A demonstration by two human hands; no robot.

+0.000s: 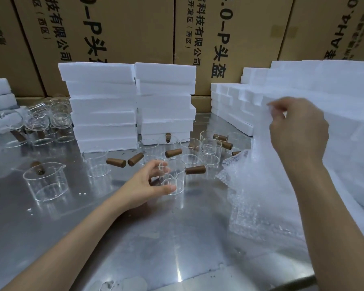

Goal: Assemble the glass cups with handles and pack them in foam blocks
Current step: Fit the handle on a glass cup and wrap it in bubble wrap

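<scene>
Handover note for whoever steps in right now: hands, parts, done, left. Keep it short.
Left hand: grips a glass cup with its brown handle fitted, standing on the steel table.
Right hand: pinches a bubble wrap sheet, lifted at the right.
Parts: more cups with handles and loose handles mid-table; a lone cup front left; a cup cluster far left; foam blocks stacked behind, more foam at right.
Done: the held cup is assembled.
Left: wrap and pack it in foam, fit remaining handles, pack the rest.
</scene>
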